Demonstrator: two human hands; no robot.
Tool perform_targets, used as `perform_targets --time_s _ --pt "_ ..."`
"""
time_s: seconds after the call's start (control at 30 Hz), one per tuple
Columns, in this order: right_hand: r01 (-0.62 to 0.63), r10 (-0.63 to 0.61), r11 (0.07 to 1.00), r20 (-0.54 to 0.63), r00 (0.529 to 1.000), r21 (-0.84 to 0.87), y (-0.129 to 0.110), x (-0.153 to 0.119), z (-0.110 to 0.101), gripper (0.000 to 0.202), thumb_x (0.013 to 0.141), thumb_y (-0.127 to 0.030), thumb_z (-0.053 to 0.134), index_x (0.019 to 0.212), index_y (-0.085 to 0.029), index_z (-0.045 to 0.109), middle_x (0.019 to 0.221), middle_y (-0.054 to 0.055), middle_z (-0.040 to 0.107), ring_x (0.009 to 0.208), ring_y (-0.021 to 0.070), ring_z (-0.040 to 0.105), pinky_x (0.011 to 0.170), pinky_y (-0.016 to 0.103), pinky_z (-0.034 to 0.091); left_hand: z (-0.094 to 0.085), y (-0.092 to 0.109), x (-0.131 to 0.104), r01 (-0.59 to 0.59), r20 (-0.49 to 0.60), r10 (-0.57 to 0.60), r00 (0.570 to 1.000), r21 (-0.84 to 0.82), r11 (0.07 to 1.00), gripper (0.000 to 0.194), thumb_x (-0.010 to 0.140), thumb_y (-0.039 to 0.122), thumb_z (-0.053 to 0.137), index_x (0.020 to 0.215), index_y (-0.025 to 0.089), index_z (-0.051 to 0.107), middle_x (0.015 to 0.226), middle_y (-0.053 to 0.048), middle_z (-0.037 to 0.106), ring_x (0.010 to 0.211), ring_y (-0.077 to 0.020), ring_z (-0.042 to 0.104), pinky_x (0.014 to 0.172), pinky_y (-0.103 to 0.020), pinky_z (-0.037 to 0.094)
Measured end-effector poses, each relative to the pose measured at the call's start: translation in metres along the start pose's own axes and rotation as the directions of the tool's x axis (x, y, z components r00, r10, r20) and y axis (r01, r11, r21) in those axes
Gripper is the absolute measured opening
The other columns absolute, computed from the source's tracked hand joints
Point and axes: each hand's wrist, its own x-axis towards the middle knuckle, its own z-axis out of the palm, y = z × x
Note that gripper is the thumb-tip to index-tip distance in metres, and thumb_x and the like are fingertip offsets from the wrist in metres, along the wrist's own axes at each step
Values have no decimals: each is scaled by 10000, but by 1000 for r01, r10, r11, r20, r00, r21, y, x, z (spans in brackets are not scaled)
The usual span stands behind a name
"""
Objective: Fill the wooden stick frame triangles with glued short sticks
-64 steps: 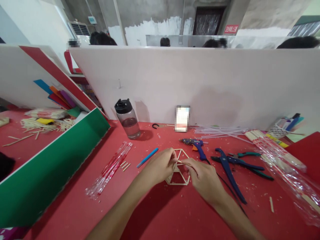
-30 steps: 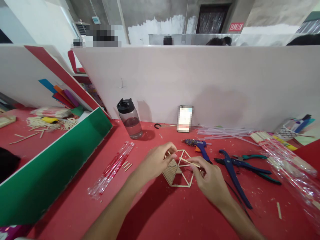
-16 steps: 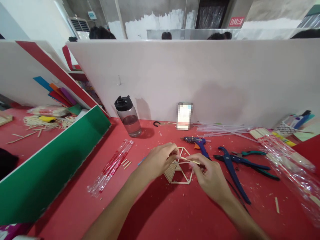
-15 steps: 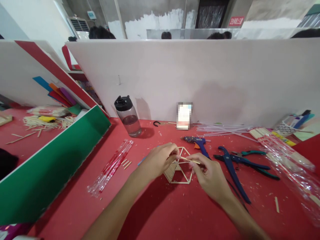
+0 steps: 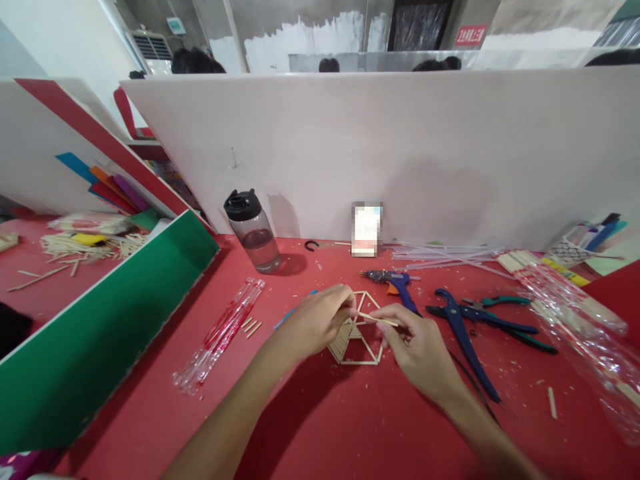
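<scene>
Now your left hand [image 5: 325, 321] had joined your right hand [image 5: 425, 350] in pinching the thin stick [image 5: 369, 317], steadying it between them above the wooden frame [image 5: 360, 363].

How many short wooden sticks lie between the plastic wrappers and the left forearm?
3: left stick, middle stick and right stick, side by side. The left forearm may hide more.

Left hand [image 5: 325, 317] hides upper-left part of stick frame [image 5: 357, 363] and middle of blue pen [image 5: 283, 320]. Loose stick [image 5: 366, 315]: left tip too small to read, contact with left fingers unclear. Right hand [image 5: 417, 343] covers some of frame's right side. Phone [image 5: 367, 230] screen pixelated. Forearms [image 5: 240, 400] cut off at bottom.
</scene>
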Motion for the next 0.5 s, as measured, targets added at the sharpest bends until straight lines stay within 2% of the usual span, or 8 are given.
perform_targets --time_s 0.17,0.27,0.37,0.5 --pt "-6 6 999 0 1000 33 -2 -1 1 202 965 -321 505 966 -225 682 809 13 724 650 151 685 572 226 503 0 0 0 -41 59 37 998 59 997 140 1028 263 384 933 216 475 910 -24 622 736 -154 544 653 -277 383" --pt "-28 27 998 12 1000 64 -2 0 3 198 959 -333 515 949 -216 674 783 13 713 639 153 670 573 230 500 1 4 0 -32 112 15 994 152 988 89 1002 219 396 941 218 461 934 -29 604 726 -160 539 624 -280 371" --pt "-78 76 993 35 997 86 1 2 4 219 966 -357 505 976 -209 666 845 26 730 619 153 662 559 239 494 -2 11 -3 -35 171 -9 985 252 967 74 990 221 402 931 219 447 947 -26 589 739 -175 543 618 -286 362" --pt "-58 58 998 69 996 5 13 7 1 232 967 -331 497 1071 -216 668 1009 58 753 832 199 711 695 274 520 -14 9 -13 -18 230 -48 972 278 960 141 939 114 366 916 227 448 923 -10 604 714 -171 544 619 -285 353"
